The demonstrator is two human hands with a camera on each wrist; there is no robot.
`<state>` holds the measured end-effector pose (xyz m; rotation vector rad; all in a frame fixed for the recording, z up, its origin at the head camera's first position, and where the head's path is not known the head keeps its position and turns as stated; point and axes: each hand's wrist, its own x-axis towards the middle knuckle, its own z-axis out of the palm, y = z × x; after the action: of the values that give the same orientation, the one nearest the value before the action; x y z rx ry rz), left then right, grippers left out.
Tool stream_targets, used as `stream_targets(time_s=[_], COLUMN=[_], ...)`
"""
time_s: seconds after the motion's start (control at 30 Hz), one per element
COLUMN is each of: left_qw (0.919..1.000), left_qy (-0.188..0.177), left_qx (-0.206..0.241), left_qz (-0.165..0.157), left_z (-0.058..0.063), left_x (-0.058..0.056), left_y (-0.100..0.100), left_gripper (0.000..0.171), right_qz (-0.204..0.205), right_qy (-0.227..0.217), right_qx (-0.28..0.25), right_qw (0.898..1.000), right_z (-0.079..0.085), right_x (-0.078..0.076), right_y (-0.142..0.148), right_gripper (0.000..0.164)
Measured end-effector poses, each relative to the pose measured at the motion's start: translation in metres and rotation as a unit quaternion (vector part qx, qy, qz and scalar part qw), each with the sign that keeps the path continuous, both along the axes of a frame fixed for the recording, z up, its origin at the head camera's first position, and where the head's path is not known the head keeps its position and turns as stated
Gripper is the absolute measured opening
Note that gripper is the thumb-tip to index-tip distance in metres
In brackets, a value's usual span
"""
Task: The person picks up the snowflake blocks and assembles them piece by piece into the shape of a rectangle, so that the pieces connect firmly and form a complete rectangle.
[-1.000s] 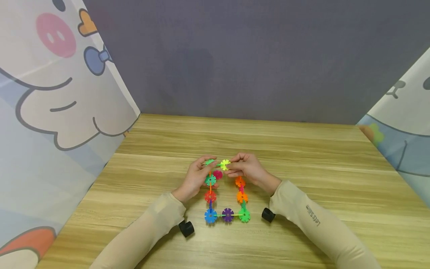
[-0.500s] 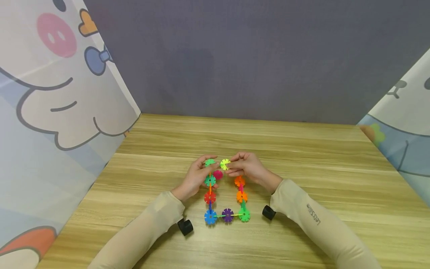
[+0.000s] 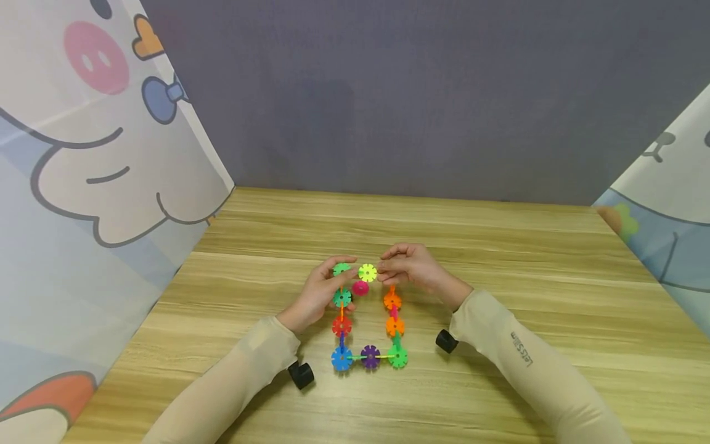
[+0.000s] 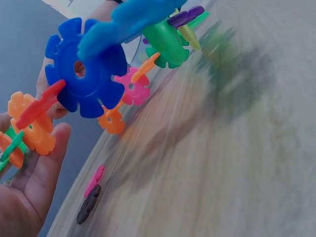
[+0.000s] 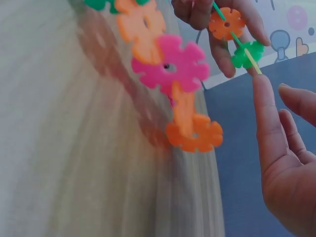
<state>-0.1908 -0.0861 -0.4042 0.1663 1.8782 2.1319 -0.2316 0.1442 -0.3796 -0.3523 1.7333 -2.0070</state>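
Colourful notched snowflake discs are joined into a chain with a blue disc (image 3: 342, 358), a purple disc (image 3: 370, 357) and a green disc (image 3: 397, 356) along its near side. My left hand (image 3: 318, 293) grips the chain's far left end, thumb and fingers around an orange disc (image 4: 30, 129) and the green one by it. At that end sits a yellow disc (image 3: 367, 272). My right hand (image 3: 413, 268) touches the yellow disc's edge with one straight fingertip (image 5: 263, 84), its thumb apart. Toward it runs the chain's other end, an orange disc (image 3: 392, 301).
A loose pink disc (image 3: 360, 288) lies inside the chain's outline on the wooden table (image 3: 499, 259). A grey panel (image 3: 388, 105) stands behind the table, with cartoon-printed sheets (image 3: 127, 203) at both sides. Black wrist cameras (image 3: 301, 375) hang below both sleeves.
My right hand has let go of the yellow disc and drawn back slightly right and away. The disc stays at the left-hand end. The chain has shifted a little left with my left hand.
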Motion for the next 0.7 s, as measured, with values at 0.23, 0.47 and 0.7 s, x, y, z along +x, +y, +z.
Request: stream_targets(time_s=[0.23, 0.47, 0.7], left_qw=[0.9997, 0.999, 0.9997], left_qy=[0.013, 0.029, 0.005], left_qx=[-0.018, -0.034, -0.011], left_qz=[0.003, 0.002, -0.022], left_z=[-0.001, 0.0, 0.0], left_x=[0.002, 0.004, 0.005], left_y=[-0.008, -0.018, -0.025], left_gripper=[0.044, 0.041, 0.043], right_qz=[-0.009, -0.009, -0.003], right_qy=[0.006, 0.019, 0.044], right_qx=[0.004, 0.047, 0.116], right_qw=[1.0, 0.999, 0.992], right_z=[0.002, -0.001, -0.007], right_x=[-0.007, -0.016, -0.021], right_y=[-0.002, -0.003, -0.009], right_gripper=[0.027, 0.032, 0.032])
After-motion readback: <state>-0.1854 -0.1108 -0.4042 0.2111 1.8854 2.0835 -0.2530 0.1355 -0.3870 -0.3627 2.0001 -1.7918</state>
